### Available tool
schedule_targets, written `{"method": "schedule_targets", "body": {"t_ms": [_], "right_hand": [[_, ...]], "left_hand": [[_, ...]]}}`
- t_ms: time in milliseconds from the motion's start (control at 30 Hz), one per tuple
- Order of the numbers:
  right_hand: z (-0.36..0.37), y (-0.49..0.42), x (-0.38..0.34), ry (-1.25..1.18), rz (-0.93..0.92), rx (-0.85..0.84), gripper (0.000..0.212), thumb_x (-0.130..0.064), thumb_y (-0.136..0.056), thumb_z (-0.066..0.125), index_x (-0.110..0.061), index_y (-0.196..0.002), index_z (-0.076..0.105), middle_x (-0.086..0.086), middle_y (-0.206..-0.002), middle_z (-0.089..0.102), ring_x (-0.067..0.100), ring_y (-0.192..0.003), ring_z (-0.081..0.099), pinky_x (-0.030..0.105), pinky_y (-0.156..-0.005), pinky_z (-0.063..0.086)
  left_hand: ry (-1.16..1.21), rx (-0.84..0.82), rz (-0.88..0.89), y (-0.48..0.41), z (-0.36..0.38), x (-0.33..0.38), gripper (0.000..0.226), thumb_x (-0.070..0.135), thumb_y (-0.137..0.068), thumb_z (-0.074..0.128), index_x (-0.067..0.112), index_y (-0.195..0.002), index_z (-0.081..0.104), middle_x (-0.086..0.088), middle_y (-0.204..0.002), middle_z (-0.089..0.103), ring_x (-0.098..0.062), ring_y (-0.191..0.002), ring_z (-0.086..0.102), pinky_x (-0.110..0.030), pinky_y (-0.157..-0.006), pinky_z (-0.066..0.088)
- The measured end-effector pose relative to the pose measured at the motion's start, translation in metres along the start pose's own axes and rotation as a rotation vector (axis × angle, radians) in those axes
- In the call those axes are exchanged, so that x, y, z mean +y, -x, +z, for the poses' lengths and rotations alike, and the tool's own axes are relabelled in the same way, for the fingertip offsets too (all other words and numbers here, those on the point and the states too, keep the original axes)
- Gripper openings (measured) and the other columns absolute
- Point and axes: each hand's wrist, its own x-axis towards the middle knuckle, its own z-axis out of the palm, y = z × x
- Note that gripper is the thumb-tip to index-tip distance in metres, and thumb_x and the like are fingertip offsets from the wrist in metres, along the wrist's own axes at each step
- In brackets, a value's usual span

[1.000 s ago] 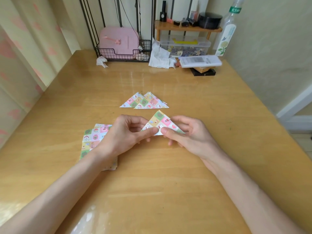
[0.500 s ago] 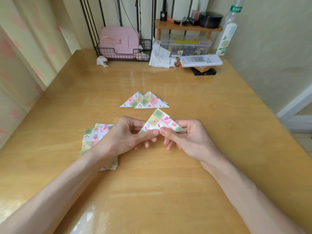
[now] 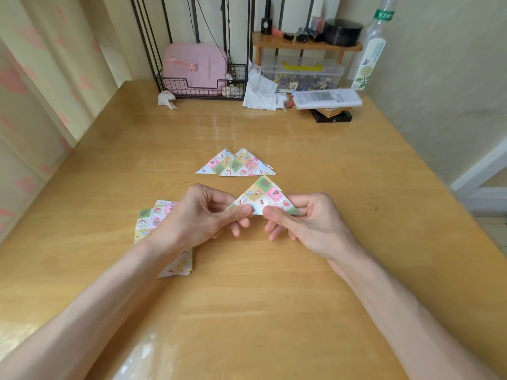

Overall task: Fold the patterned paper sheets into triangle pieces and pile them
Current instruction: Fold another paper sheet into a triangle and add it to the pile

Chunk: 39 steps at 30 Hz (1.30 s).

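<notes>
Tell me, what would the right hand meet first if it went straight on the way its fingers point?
Probably the left hand: the right hand points leftward at it, both pinching the paper triangle.

Both hands (image 3: 203, 215) (image 3: 310, 223) pinch a folded paper triangle (image 3: 264, 197).

A pink case (image 3: 193, 67) sits in a wire basket (image 3: 189, 90) at the far edge of the table (image 3: 247, 297). A bottle (image 3: 371, 56) stands far right

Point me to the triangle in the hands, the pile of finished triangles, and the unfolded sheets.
held triangle (image 3: 264, 195), head view, middle of its patterned face.
finished pile (image 3: 236, 165), head view, face of the top triangle.
unfolded sheets (image 3: 149, 219), head view, exposed part of the top sheet.
</notes>
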Motion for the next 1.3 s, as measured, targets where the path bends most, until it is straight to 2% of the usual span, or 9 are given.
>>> {"method": "schedule_targets", "body": {"t_ms": [133, 267, 500, 600, 734, 900, 1034, 1167, 1300], "right_hand": [[-0.006, -0.001, -0.002, -0.045, 0.038, -0.015, 0.021, -0.033, -0.097, 0.069, -0.015, -0.097, 0.08, 0.004, -0.09, 0.08, 0.026, -0.076, 0.078, 0.018, -0.051, 0.042], [-0.008, -0.002, -0.001, -0.036, 0.062, 0.043, 0.023, -0.034, -0.099, 0.066, -0.017, -0.096, 0.081, 0.006, -0.086, 0.079, 0.025, -0.076, 0.078, 0.015, -0.049, 0.04], [-0.014, -0.002, -0.004, -0.049, 0.048, 0.053, 0.021, -0.028, -0.1, 0.065, -0.011, -0.1, 0.078, 0.006, -0.089, 0.08, 0.025, -0.079, 0.078, 0.016, -0.05, 0.041], [-0.012, -0.004, -0.002, -0.031, 0.041, 0.09, 0.02, -0.026, -0.1, 0.066, -0.011, -0.096, 0.079, 0.007, -0.084, 0.079, 0.025, -0.076, 0.078, 0.016, -0.048, 0.038], [-0.012, -0.004, 0.0, -0.013, 0.013, 0.044, 0.02, -0.028, -0.1, 0.066, -0.014, -0.095, 0.08, 0.006, -0.084, 0.079, 0.025, -0.076, 0.078, 0.016, -0.048, 0.037], [-0.004, -0.003, 0.002, 0.005, -0.044, -0.07, 0.023, -0.028, -0.1, 0.066, -0.009, -0.096, 0.077, 0.007, -0.085, 0.078, 0.025, -0.072, 0.076, 0.01, -0.057, 0.043], [-0.003, -0.004, 0.003, -0.014, -0.065, -0.014, 0.017, -0.032, -0.091, 0.077, -0.018, -0.1, 0.078, 0.004, -0.087, 0.078, 0.018, -0.07, 0.072, 0.011, -0.061, 0.047], [-0.004, -0.007, 0.006, -0.011, -0.11, 0.054, 0.009, -0.02, -0.09, 0.079, -0.011, -0.091, 0.077, 0.002, -0.081, 0.075, 0.016, -0.067, 0.068, 0.021, -0.07, 0.054], [0.0, -0.012, 0.009, -0.01, -0.091, 0.131, 0.008, -0.013, -0.092, 0.075, -0.005, -0.091, 0.076, 0.003, -0.075, 0.071, 0.015, -0.063, 0.063, 0.02, -0.067, 0.052]], "left_hand": [[0.031, 0.05, -0.018, -0.001, -0.001, 0.001, 0.025, 0.043, -0.086, 0.074, 0.02, -0.078, 0.081, -0.004, -0.068, 0.075, -0.007, -0.045, 0.052, -0.016, -0.043, 0.037], [0.116, 0.043, -0.096, 0.0, -0.006, 0.002, 0.021, 0.037, -0.085, 0.075, 0.017, -0.084, 0.082, -0.008, -0.082, 0.079, -0.015, -0.066, 0.074, -0.019, -0.042, 0.043], [0.036, 0.11, -0.039, -0.002, -0.01, 0.001, 0.023, 0.029, -0.092, 0.073, 0.012, -0.079, 0.08, -0.005, -0.074, 0.077, -0.007, -0.052, 0.065, -0.017, -0.041, 0.041], [-0.016, 0.056, -0.007, -0.001, -0.013, 0.002, 0.023, 0.041, -0.088, 0.072, 0.021, -0.087, 0.081, 0.001, -0.082, 0.079, -0.004, -0.065, 0.069, -0.014, -0.054, 0.047], [0.026, 0.06, 0.079, -0.002, -0.017, 0.003, 0.032, 0.045, -0.083, 0.078, 0.032, -0.112, 0.078, 0.007, -0.106, 0.078, -0.008, -0.1, 0.073, -0.016, -0.088, 0.054], [0.133, 0.199, 0.138, -0.003, -0.003, -0.002, 0.017, 0.039, -0.081, 0.08, 0.024, -0.089, 0.082, -0.001, -0.088, 0.079, -0.008, -0.077, 0.068, -0.016, -0.072, 0.053], [0.101, 0.246, 0.136, -0.007, -0.007, -0.008, 0.017, 0.038, -0.082, 0.08, 0.021, -0.083, 0.08, 0.001, -0.078, 0.076, -0.007, -0.069, 0.063, -0.016, -0.067, 0.051], [0.104, 0.27, 0.125, -0.008, -0.009, -0.009, 0.015, 0.039, -0.081, 0.08, 0.024, -0.082, 0.081, 0.0, -0.08, 0.077, -0.004, -0.07, 0.064, -0.015, -0.068, 0.052], [0.101, 0.243, 0.123, -0.008, -0.012, -0.01, 0.021, 0.043, -0.08, 0.078, 0.027, -0.094, 0.083, 0.006, -0.092, 0.08, -0.004, -0.083, 0.072, -0.015, -0.077, 0.054]]}}
